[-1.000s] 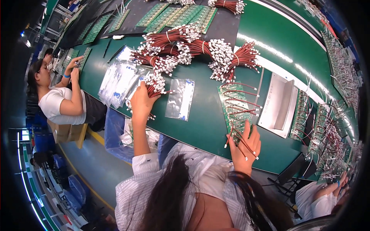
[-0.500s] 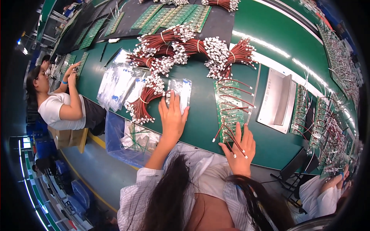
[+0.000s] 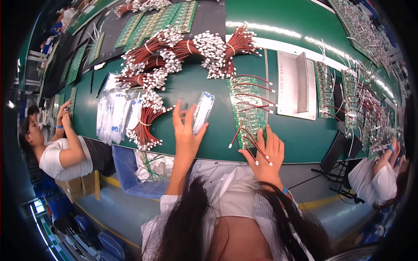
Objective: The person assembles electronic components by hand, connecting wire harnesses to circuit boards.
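My left hand [image 3: 187,137] is over the green table with its fingers spread. Beside it a narrow clear plastic packet [image 3: 203,112] with blue marks lies at a slant, its lower end by my thumb. I cannot tell whether the thumb touches it. My right hand [image 3: 267,156] lies with fingers stretched over the near right end of a green circuit board panel [image 3: 246,115]. Several red-and-black wires [image 3: 254,96] with white connectors cross the panel, some close to my right fingers.
Bundled wires [image 3: 150,117] and more bundles [image 3: 191,48] lie left and beyond. Plastic bags [image 3: 114,115] sit far left. A metal plate with an upright fin [image 3: 289,93] stands right of the panel, then wired boards [image 3: 325,93]. Co-workers sit left [image 3: 65,152] and right [image 3: 370,180].
The whole view has shifted. My left fingers have come off the packet to its left, and the packet now looks narrower and more slanted. My right hand stays at the panel's near end.
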Demonstrator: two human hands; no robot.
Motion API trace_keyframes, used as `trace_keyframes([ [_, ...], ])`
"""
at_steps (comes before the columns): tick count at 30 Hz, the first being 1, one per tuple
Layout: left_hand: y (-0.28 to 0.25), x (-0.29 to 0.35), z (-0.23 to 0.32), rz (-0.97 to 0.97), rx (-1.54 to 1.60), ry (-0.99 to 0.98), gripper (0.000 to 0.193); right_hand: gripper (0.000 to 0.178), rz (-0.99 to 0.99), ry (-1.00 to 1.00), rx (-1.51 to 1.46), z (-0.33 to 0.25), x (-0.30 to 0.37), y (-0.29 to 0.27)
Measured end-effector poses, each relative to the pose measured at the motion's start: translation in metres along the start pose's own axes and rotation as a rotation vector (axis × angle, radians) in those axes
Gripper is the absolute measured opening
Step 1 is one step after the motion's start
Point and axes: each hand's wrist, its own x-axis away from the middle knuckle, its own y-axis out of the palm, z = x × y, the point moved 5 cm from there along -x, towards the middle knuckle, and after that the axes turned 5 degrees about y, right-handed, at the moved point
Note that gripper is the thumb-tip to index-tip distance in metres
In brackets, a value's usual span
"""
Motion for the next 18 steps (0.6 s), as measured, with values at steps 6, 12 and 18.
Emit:
trace_keyframes([
  [6, 0.005, -0.022, -0.021, -0.039, 0.119, -0.143, 0.063, 0.074, 0.032, 0.049, -0.019, 0.003, -0.001, -0.002],
  [12, 0.006, -0.041, -0.018, -0.197, 0.072, -0.108, 0.013, 0.071, 0.099, 0.043, -0.049, 0.007, -0.015, -0.002],
  [18, -0.019, -0.067, -0.013, -0.085, 0.331, -0.117, 0.012, 0.068, 0.170, 0.044, -0.007, 0.011, -0.043, 0.001],
])
